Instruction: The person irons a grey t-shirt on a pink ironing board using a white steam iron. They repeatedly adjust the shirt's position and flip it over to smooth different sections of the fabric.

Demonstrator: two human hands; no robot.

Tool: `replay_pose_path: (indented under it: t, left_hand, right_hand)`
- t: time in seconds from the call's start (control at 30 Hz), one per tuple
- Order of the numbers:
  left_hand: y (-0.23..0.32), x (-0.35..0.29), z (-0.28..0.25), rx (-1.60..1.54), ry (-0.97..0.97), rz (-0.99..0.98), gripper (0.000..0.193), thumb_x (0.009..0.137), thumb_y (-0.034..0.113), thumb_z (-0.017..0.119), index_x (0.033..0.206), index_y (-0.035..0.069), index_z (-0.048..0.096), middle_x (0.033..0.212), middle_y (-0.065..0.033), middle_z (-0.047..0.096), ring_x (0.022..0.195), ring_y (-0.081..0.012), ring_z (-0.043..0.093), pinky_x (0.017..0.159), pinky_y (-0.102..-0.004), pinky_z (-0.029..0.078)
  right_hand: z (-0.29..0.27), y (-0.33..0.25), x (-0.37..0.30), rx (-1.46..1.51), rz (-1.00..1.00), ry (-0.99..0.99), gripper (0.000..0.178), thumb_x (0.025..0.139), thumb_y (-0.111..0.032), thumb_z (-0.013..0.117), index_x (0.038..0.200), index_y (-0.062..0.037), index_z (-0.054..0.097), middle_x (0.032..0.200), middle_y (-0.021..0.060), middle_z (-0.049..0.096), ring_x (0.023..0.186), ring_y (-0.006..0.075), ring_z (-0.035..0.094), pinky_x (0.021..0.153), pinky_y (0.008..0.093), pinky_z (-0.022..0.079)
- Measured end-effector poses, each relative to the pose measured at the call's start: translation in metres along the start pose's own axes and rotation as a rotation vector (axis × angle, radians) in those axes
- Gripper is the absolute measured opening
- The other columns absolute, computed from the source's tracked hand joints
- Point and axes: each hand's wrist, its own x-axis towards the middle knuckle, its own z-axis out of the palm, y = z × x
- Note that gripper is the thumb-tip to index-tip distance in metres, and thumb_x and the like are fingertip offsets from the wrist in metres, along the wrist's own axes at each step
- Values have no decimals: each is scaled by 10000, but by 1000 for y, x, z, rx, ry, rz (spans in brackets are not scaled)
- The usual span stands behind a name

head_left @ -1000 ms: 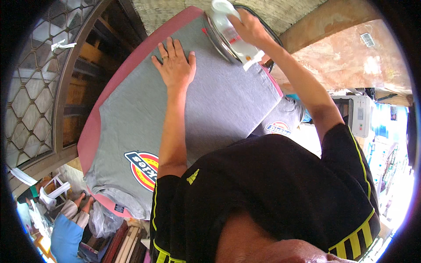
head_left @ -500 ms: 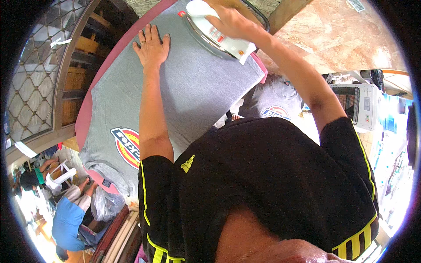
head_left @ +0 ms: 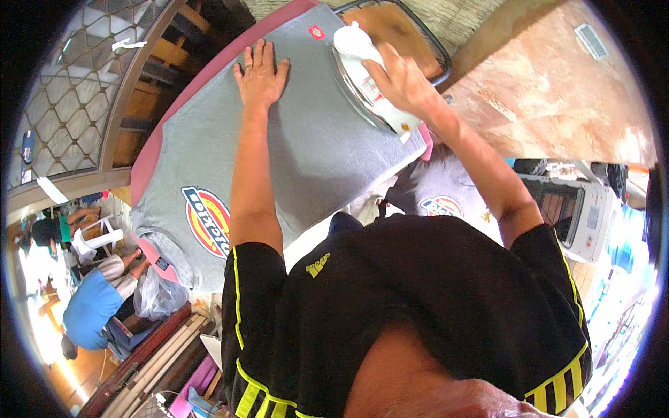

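Observation:
A grey T-shirt (head_left: 313, 139) with a colourful printed badge is spread over a pink-covered ironing board (head_left: 171, 132). My left hand (head_left: 262, 78) lies flat on the shirt's far part, fingers spread. To the right of it, a white clothes iron (head_left: 362, 66) rests against the cloth beside the board's right edge. My right hand (head_left: 406, 82) is wrapped round the iron's handle; the fingers on its far side are partly hidden. A small red label (head_left: 316, 33) shows on the shirt beyond the iron's tip. The shirt's collar (head_left: 178, 261) bunches at the near left end.
Past the board's far right end stands a chair with a brown seat (head_left: 394, 35). A marbled panel (head_left: 557, 90) fills the upper right. Another grey shirt (head_left: 446, 188) lies right of the board. A metal lattice gate (head_left: 77, 97) flanks the left; people sit at lower left.
The view has shifted, so the board and shirt appear lower and slightly right. The iron sits nearer the board's right edge, uncovering the red label. My left hand stays flat on the cloth.

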Motion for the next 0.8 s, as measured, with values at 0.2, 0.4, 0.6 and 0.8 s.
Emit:
replay_pose_path:
  t: [0.2, 0.4, 0.6, 0.8]
  left_hand:
    - [-5, -7, -2, 66, -17, -33, 607, 994, 482, 381, 1520, 181, 351, 1616, -7, 273, 1487, -257, 245, 1178, -564, 173]
    - [7, 6, 3, -12, 27, -111, 621, 988, 461, 389, 1507, 123, 348, 1614, -78, 264, 1485, -302, 242, 1154, -614, 173]
    - [-6, -4, 7, 8, 22, -132, 627, 983, 441, 396, 1506, 99, 343, 1612, -110, 260, 1481, -333, 241, 1138, -636, 179]
    - [-4, 3, 3, 6, 14, -89, 639, 981, 450, 407, 1511, 101, 340, 1605, -108, 277, 1476, -331, 251, 1131, -630, 191]
  right_hand:
    - [84, 26, 170, -256, -267, -34, 374, 971, -280, 499, 1090, 65, 582, 844, 344, 623, 758, 497, 642, 649, 561, 508]
    - [133, 82, 239, -676, -571, 181, 266, 966, -194, 461, 1008, 24, 608, 768, 342, 599, 630, 508, 627, 491, 557, 497]
    - [58, -5, 128, -65, 83, -103, 511, 971, -398, 506, 1161, 76, 518, 934, 357, 651, 927, 515, 639, 869, 534, 511]
    - [36, -8, 71, -32, 209, 98, 377, 984, -321, 540, 1179, 1, 542, 1034, 304, 623, 966, 439, 640, 789, 465, 521]
